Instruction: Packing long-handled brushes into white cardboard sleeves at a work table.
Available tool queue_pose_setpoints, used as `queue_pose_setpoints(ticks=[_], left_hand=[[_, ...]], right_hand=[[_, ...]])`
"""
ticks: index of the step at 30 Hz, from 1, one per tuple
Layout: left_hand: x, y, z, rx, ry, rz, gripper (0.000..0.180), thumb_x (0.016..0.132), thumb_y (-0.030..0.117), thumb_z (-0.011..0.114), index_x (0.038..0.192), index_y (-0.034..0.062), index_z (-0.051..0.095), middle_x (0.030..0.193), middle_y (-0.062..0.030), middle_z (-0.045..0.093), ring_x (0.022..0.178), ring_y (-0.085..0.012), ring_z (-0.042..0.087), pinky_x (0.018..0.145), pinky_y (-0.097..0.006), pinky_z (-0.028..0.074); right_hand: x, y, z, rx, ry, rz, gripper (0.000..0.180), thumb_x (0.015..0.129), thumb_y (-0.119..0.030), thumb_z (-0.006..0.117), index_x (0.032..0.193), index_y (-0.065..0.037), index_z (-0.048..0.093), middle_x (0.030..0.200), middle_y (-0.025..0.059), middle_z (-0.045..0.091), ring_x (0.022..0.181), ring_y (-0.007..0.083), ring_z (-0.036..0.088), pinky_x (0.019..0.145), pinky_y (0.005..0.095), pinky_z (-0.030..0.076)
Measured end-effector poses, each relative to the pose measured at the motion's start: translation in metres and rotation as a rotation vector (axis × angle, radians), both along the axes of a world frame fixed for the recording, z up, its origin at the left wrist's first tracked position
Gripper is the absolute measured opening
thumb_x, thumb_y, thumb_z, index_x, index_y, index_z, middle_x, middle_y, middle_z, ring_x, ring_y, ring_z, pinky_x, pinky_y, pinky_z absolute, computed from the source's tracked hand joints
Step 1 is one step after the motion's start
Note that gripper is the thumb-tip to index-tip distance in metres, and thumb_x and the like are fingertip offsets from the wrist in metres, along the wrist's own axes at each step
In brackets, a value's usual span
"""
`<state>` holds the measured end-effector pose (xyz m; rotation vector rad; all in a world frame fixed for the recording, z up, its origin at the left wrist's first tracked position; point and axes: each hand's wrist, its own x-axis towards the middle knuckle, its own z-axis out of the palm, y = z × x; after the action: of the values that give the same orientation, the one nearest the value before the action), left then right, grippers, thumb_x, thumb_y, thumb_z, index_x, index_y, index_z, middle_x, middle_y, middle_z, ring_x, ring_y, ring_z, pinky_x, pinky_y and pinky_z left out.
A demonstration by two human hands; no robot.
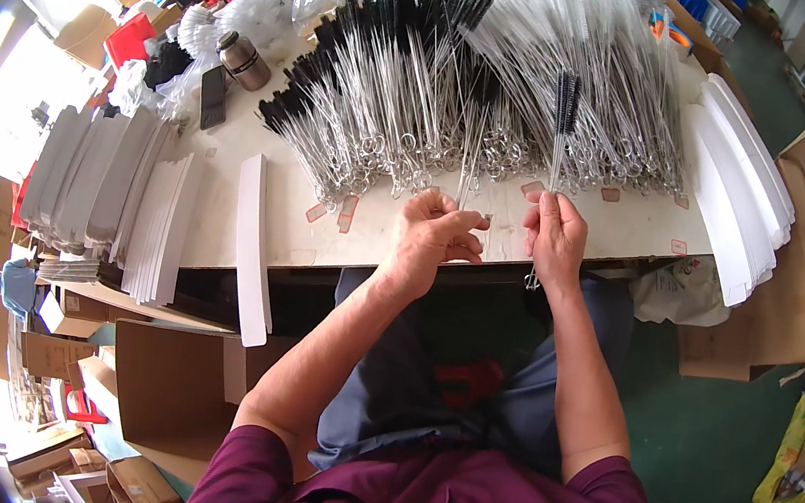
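Observation:
Upright in my right hand (559, 239) are black-bristled wire brushes (566, 106), a small bundle whose exact number I cannot make out. Fingers and thumb are closed round the wire stems, and metal loops poke out below the hand. My left hand (432, 237) is at the table's front edge, thumb and forefinger pinched on the thin wire stem of a brush (465, 174) that reaches up into the pile. In front of both hands lies a wide heap of black-bristled brushes (372, 87) and white-bristled brushes (596, 64), loop ends toward me.
Stacks of long white card strips stand at the left (90, 173) and right (737, 187). One white strip (255, 249) overhangs the front edge. A metal flask (243, 61) and a dark phone (212, 97) lie left of the heap. Cardboard boxes (179, 390) sit below left.

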<state>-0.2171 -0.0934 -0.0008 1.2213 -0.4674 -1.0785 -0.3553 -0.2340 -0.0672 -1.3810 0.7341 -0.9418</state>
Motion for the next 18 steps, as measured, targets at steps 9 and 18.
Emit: queue_pose_setpoints(ticks=[9, 18], left_hand=[[0.004, 0.021, 0.005, 0.121, -0.024, -0.183, 0.026, 0.105, 0.023, 0.055, 0.107, -0.0026, 0.06, 0.067, -0.0112, 0.061, 0.052, -0.021, 0.061, 0.051, -0.035, 0.055], [-0.019, 0.119, 0.045, 0.271, -0.133, -0.29, 0.027, 0.107, 0.02, 0.047, 0.105, -0.0047, 0.058, 0.067, -0.0125, 0.063, 0.053, -0.0221, 0.063, 0.049, -0.03, 0.053]], right_hand=[[0.004, 0.0, -0.016, -0.148, 0.017, -0.064, 0.032, 0.11, -0.026, 0.05, 0.099, -0.001, 0.067, 0.067, -0.0004, 0.058, 0.057, 0.0063, 0.049, 0.054, 0.0252, 0.041], [0.004, 0.003, -0.011, -0.101, -0.034, -0.047, 0.031, 0.11, -0.025, 0.051, 0.1, -0.001, 0.068, 0.069, 0.0002, 0.059, 0.06, 0.0062, 0.05, 0.055, 0.0246, 0.041]])
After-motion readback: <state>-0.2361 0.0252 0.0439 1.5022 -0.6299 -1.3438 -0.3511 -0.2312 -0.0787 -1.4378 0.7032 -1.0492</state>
